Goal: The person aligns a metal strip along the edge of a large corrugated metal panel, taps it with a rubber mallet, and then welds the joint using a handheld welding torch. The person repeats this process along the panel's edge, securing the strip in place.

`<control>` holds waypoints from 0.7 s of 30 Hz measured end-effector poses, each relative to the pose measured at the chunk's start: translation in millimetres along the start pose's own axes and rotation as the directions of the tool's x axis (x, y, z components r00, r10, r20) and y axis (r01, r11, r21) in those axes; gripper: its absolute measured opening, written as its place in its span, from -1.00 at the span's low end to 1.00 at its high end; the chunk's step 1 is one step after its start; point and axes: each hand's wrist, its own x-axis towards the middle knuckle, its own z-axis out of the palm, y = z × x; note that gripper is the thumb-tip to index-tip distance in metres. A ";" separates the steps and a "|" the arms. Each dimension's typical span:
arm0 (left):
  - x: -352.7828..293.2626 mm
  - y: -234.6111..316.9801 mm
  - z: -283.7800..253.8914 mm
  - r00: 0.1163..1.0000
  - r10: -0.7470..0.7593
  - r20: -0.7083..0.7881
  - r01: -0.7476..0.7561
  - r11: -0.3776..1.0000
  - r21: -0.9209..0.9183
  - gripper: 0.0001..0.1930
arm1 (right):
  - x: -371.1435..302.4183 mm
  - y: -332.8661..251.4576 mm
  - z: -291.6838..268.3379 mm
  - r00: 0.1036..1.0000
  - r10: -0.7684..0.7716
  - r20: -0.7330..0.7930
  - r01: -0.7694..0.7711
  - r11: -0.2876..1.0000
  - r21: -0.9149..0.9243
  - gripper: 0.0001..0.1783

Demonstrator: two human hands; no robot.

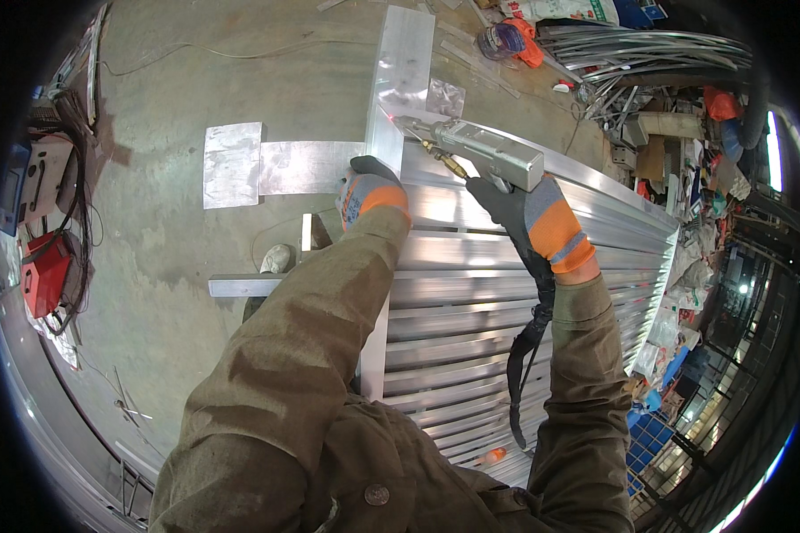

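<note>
Over metal slats (458,324), boxy silver torch (493,153)

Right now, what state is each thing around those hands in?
Left hand: gloved, touching the metal beam; fingers partly hidden.
Right hand: gloved, closed around the handheld tool.
Handheld tool: held, aimed toward the beam; on or off unclear.
Black cable: hanging below the right hand.
Metal slats: laid side by side.
Square plate: lying flat.
Thin strips: bent, heaped together.
</note>
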 end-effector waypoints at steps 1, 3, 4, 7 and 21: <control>1.5 -1.1 9.6 1.000 0.010 -0.026 -0.009 0.999 0.046 -0.64 | -0.1 -1.2 -0.6 1.000 0.002 0.000 -0.002 1.000 -0.021 -0.51; 3.1 -2.4 15.2 0.999 0.022 -0.042 -0.018 0.995 0.096 -0.64 | -0.5 -2.9 -1.8 1.000 -0.001 0.000 0.001 0.999 -0.040 -0.51; 2.8 -2.7 9.4 1.000 0.007 -0.030 -0.004 0.997 0.076 -0.64 | -0.6 -3.3 -2.2 1.000 -0.007 0.008 0.007 0.999 -0.046 -0.51; -4.9 2.1 -43.5 0.995 -0.017 0.094 0.023 0.998 -0.064 -0.70 | -0.6 -2.6 -1.5 1.000 -0.027 -0.015 0.026 0.997 -0.068 -0.51; -22.7 7.8 -177.9 0.890 0.032 0.456 0.095 0.963 -0.251 -0.74 | -4.2 -11.6 -1.7 0.998 0.048 -0.034 -0.049 0.999 -0.001 -0.49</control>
